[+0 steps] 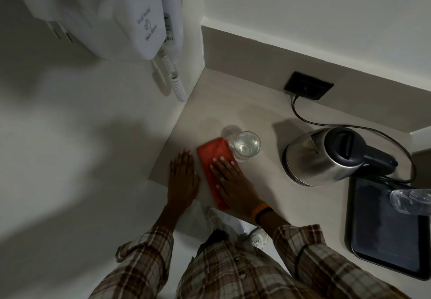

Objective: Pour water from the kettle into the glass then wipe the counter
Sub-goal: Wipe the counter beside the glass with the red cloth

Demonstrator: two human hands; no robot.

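Glass (247, 146) filled, touching red cloth (215, 165) | right hand (231, 182) flat on cloth, gripping nothing | wiping could topple it

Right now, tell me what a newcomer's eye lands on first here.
The orange cloth stands out, pressed flat on the grey counter under the right hand, with the left hand flat beside it. Next to the cloth stands a glass holding water, and to its right the steel kettle.
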